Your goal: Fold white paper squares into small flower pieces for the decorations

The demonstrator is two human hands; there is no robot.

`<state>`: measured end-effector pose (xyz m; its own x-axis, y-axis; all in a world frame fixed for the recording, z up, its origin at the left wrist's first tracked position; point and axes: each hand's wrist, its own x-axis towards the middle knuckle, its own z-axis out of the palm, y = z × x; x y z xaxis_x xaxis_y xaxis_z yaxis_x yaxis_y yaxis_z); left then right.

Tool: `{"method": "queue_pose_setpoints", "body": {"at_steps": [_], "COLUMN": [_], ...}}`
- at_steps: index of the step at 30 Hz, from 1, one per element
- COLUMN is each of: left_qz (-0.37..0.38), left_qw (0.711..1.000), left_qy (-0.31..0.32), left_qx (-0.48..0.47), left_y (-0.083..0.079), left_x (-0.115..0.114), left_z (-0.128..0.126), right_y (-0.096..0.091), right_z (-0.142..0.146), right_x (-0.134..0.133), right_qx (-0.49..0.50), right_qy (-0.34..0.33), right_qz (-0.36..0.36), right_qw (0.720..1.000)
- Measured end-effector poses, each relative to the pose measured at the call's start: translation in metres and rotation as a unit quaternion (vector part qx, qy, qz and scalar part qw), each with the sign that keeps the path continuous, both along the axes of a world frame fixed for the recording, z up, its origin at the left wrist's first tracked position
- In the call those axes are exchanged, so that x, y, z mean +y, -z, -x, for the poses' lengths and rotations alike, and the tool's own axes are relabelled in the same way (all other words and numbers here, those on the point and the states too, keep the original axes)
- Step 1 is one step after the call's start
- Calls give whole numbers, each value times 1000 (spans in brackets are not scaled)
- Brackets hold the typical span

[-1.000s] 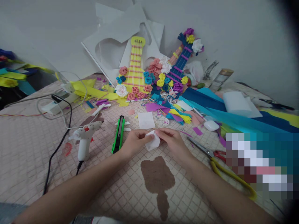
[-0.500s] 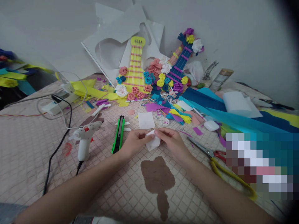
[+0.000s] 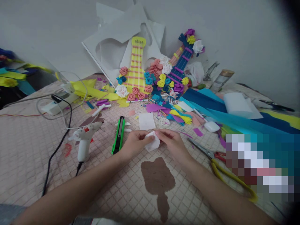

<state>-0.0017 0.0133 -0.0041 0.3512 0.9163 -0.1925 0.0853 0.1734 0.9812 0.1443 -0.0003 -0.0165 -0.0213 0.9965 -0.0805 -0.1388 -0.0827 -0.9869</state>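
Between my two hands is a small piece of white crepe paper (image 3: pixel 152 144), held just above the table. My left hand (image 3: pixel 136 142) pinches its left side, thumb on top. At its upper right corner, my right hand (image 3: pixel 170 140) grips the edge between thumb and fingers, where a thin stick seems to show. Just beyond lies a flat white paper square (image 3: pixel 146 121). A green utility knife (image 3: pixel 119 136) rests left of my left hand, and scissors (image 3: pixel 212 154) with red and yellow handles lie right of my right hand.
A white glue gun (image 3: pixel 85 140) with its cable stands at left, near a power strip (image 3: pixel 58 103). Flower-trimmed yellow (image 3: pixel 137 68) and blue (image 3: pixel 179 70) paper guitars lean at the back. Crepe paper sheets (image 3: pixel 203 103) and coloured scraps (image 3: pixel 161 107) cover the right and middle back.
The white paper between my fingers has turned slightly and shifted a little to the left. Both hands keep their pinch and have hardly moved.
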Motion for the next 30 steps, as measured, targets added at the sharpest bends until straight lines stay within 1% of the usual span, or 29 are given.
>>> {"method": "queue_pose_setpoints", "body": {"at_steps": [7,13,19,24,27,30], "left_qz": [-23,-12,-12,-11,-24,-43], "left_qw": [999,1000,1000,1000,1000,999], "left_qy": [17,18,3,-9,-2,-1], "left_qx": [13,13,27,8,19,32], "left_y": [3,1,0,2,3,6], "left_x": [1,0,0,1,3,5], "left_z": [3,2,1,3,4,4], "right_y": [2,1,1,-1,-1,-4], "right_z": [-1,-1,-2,-3,-4,-4], "right_x": [0,1,0,1,2,2], "right_qx": [-33,-21,-50,-84,-115,-125], "right_qy": [7,-3,-7,-25,-32,-27], "right_qz": [-3,7,-2,-14,-27,-31], "right_qw": [999,1000,999,996,992,991]}}
